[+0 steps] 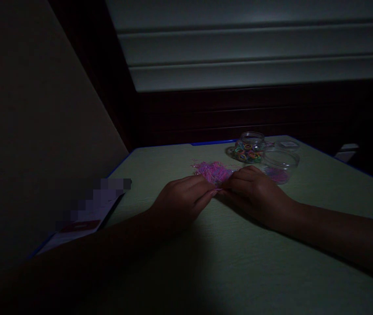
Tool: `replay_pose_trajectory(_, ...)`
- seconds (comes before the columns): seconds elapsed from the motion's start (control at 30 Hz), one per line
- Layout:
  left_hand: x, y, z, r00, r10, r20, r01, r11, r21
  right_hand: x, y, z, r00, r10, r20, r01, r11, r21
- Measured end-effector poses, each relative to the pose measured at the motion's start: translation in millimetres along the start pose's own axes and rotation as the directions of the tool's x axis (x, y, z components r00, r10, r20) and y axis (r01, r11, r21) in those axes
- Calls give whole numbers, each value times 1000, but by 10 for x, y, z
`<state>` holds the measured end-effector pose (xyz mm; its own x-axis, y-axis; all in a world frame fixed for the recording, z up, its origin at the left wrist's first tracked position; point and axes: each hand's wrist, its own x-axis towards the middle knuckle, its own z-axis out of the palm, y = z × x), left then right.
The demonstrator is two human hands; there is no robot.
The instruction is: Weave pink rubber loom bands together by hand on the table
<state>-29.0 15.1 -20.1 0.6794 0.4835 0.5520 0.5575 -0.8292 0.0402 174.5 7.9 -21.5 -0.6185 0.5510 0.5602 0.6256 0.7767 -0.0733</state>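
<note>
My left hand (183, 199) and my right hand (254, 192) meet over the table, fingertips pinched close together. Between them a thin pink elastic band (218, 189) shows faintly; the dim light hides most of its shape. Just behind the fingers lies a loose heap of pink and purple elastic bands (213, 171), partly covered by both hands. Beyond my right hand stands an uncapped clear tub (283, 159) with pink and purple bands at its bottom. A clear jar (250, 146) of multicoloured small hair ties is behind it.
The pale green table (238, 262) has a blue edge. A clear round lid (287, 144) lies at its back right. On the left edge rests a flat printed item (81, 226), partly pixelated. A wall (58, 109) rises at the left, with dark wooden panelling (186, 109) behind.
</note>
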Motion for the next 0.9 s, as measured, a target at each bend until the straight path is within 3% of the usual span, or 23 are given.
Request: replay_pose_trajectory(0.9,9,27,-23,1000,8,-19,-8,1000,20,2,-3,-15,1000,9,-28,-7,997,75)
